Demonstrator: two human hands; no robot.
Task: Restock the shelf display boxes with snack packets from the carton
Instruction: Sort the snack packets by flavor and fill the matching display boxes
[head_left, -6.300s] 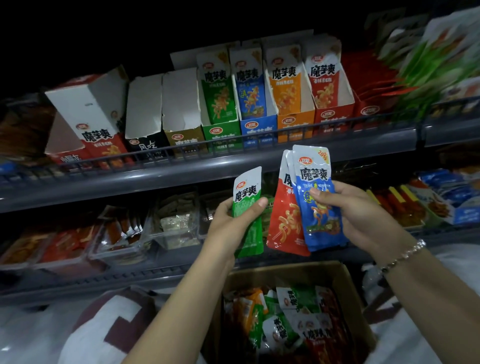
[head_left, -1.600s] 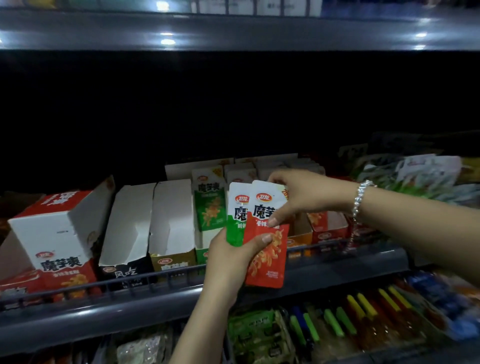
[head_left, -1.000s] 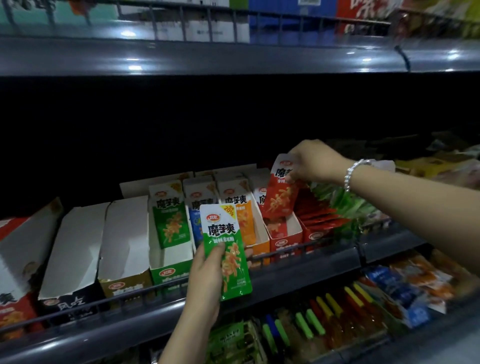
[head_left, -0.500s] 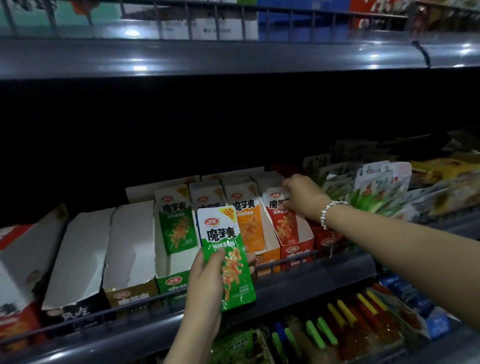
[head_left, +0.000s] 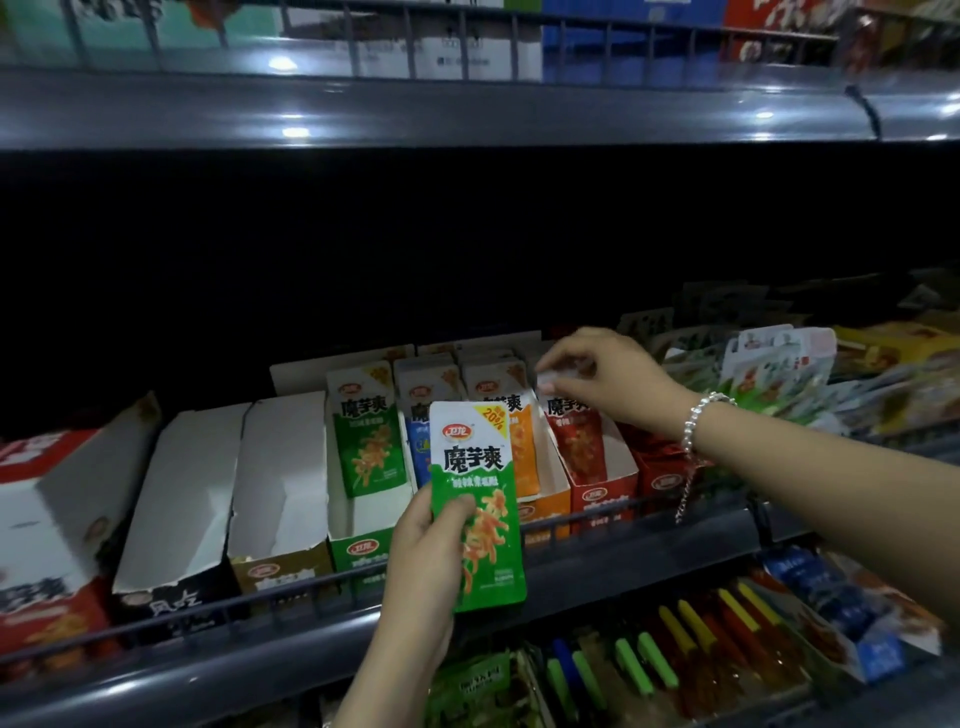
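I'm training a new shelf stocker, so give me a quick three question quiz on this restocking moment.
1. True or false: the left hand holds a green packet.
2. The right hand pinches the top of a packet in which box? A green box B red box C brown box
3. Fill in: the wrist with the bracelet is the ___ one.

Key: 1 true; 2 B; 3 right.
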